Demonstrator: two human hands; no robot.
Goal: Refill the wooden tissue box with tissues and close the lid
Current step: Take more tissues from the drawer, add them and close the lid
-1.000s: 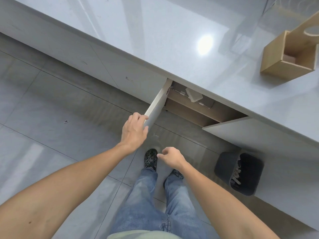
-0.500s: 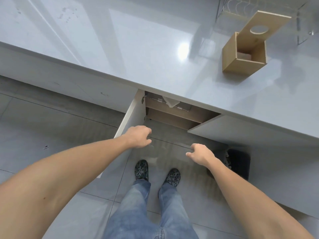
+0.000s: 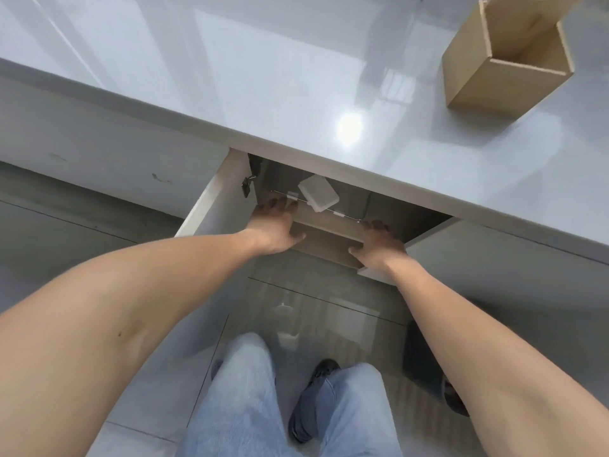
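The wooden tissue box (image 3: 487,84) stands on the grey counter at the top right, its lid raised and its inside showing no tissues. Under the counter an open cabinet holds a white tissue pack (image 3: 318,192) resting on a wire rack. My left hand (image 3: 275,225) reaches into the cabinet just left of and below the pack, fingers spread, holding nothing. My right hand (image 3: 377,244) lies on the wooden shelf edge to the pack's right, fingers apart, also holding nothing. Neither hand touches the pack.
The left cabinet door (image 3: 211,209) stands swung open beside my left arm; the right door (image 3: 461,245) is ajar. A dark waste bin (image 3: 425,354) sits on the tiled floor by my right forearm. My legs and shoes are below.
My left hand has let go of the cabinet door and both hands have moved forward into the open cabinet. The view has come closer to the counter.
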